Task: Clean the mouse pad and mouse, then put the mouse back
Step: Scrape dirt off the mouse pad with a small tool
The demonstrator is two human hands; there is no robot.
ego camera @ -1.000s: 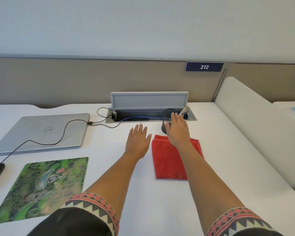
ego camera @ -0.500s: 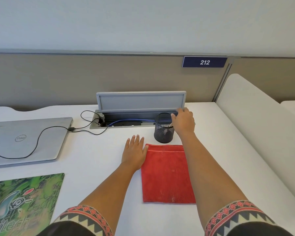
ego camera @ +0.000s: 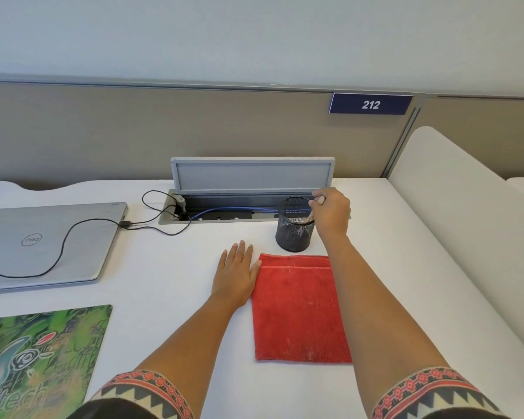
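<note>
Over the mesh cup, the right grip pinches what may be a brush handle; left grip flat, fingers straight.

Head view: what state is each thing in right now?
Laptop: closed, cable plugged in.
Cable box lid: raised open.
Cup: upright, stick inside.
Cloth: flat on desk.
Mouse pad: flat, partly out of frame.
Left hand: flat on desk, fingers straight.
Right hand: pinching the stick.
</note>
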